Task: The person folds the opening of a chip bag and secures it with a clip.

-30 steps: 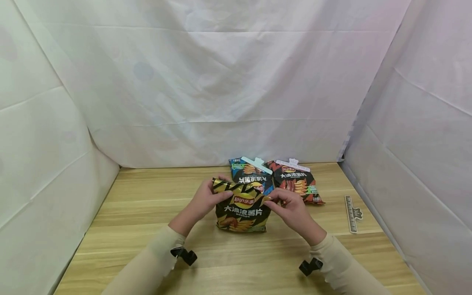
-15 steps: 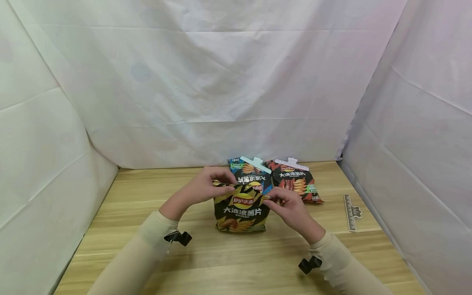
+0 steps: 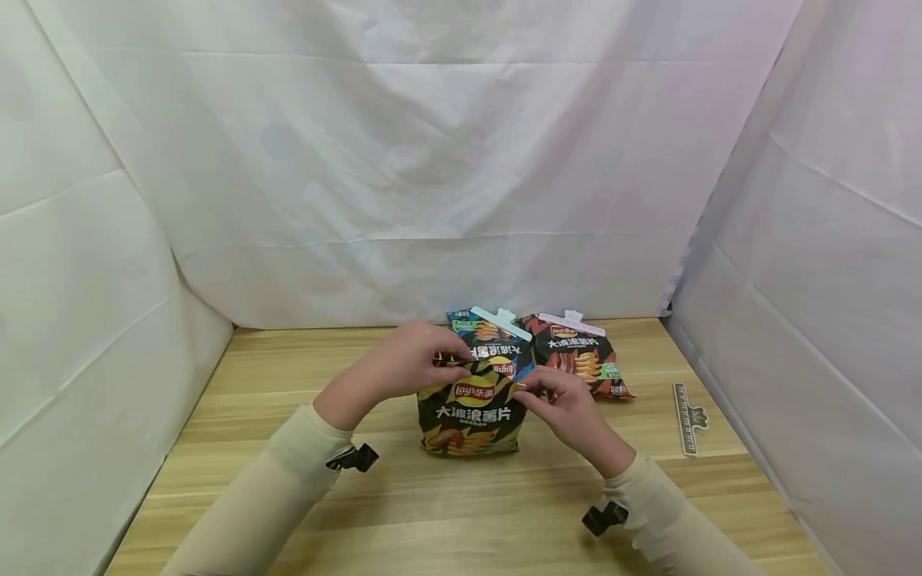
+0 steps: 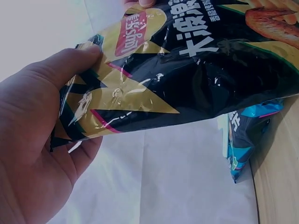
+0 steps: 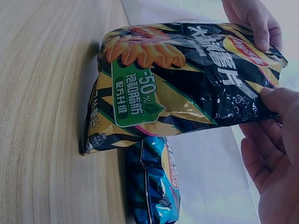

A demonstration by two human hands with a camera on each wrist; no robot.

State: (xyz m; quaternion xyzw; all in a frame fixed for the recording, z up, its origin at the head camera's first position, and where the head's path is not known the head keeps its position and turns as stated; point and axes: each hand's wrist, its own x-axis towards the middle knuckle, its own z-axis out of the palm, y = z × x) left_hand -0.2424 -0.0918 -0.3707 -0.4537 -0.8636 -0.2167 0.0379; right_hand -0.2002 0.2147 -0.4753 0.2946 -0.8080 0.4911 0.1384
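A black and gold bag of chips (image 3: 471, 420) stands upright on the table in front of me. My left hand (image 3: 392, 364) pinches its top edge near the middle, thumb on the front face. In the left wrist view that thumb (image 4: 77, 60) presses the gold top strip, with fingers behind the bag. At the upper right corner my right hand (image 3: 569, 408) grips the bag between thumb and fingers. The right wrist view shows the bag's front (image 5: 187, 79) with the right hand (image 5: 280, 149) at one top corner. The bag's back is hidden.
Behind it lie a blue chip bag (image 3: 497, 350) with a pale green clip (image 3: 502, 323) and a red and black chip bag (image 3: 572, 360) with a white clip (image 3: 572, 322). A loose clip (image 3: 687, 418) lies on the wooden table (image 3: 461, 512) at right. White cloth hangs around.
My left hand has shifted from the bag's left upper corner inward along the top edge, its wrist now higher. The bag's top looks lower and folded back. The right hand holds its place.
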